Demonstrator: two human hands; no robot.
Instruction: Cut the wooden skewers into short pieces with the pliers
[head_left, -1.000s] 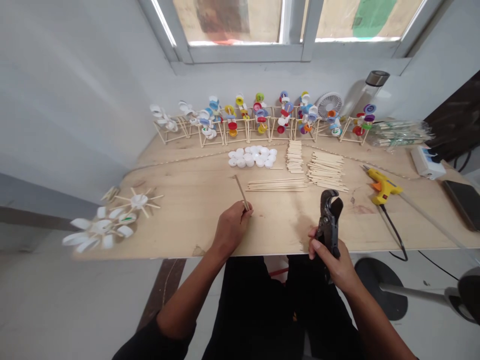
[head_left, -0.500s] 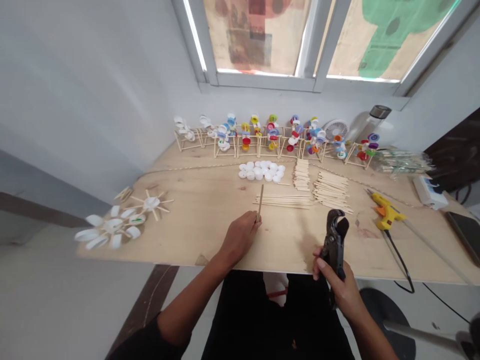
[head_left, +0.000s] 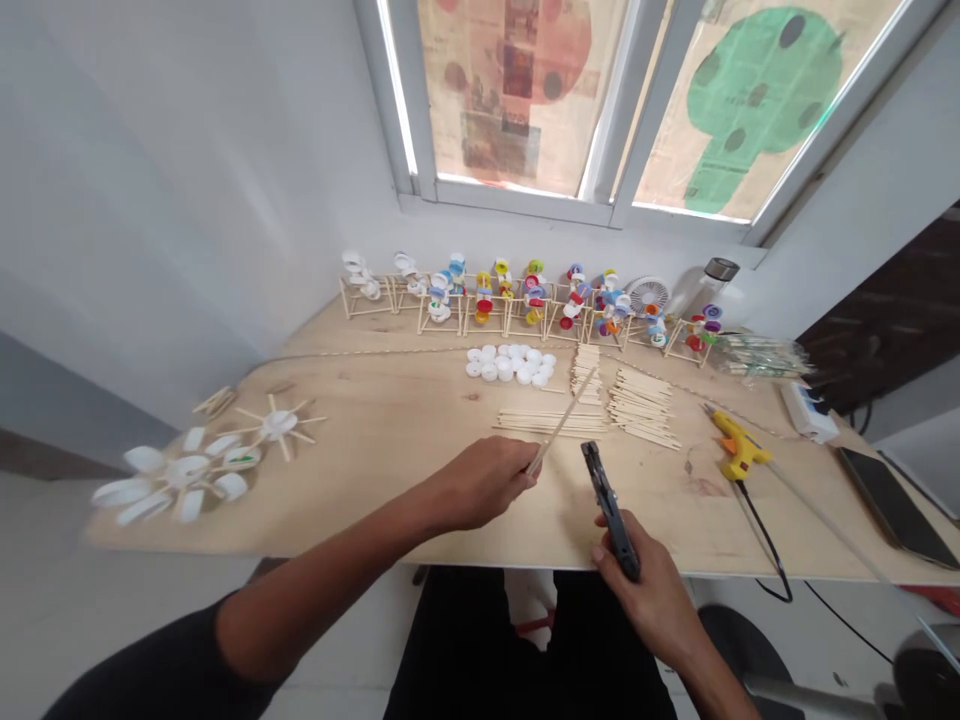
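Note:
My left hand (head_left: 484, 485) pinches a thin wooden stick (head_left: 562, 425) that slants up and to the right above the plywood tabletop (head_left: 390, 440). My right hand (head_left: 645, 590) grips black cutting pliers (head_left: 609, 505) by the handle, jaws pointing up-left toward the stick's lower end. The two hands are close together above the table's front edge. Just beyond them lies a row of long sticks (head_left: 547, 422).
White bottle caps (head_left: 510, 365) and piles of short sticks (head_left: 641, 405) lie mid-table. A row of stick frames with coloured caps (head_left: 525, 295) lines the back. A yellow glue gun (head_left: 735, 450) with cable is at right, white cap wheels (head_left: 187, 465) at left, a phone (head_left: 892, 505) far right.
The stick in my left hand has swung from leaning left to slanting right. My right hand has tilted the pliers and brought them left toward the stick. The view has tilted upward.

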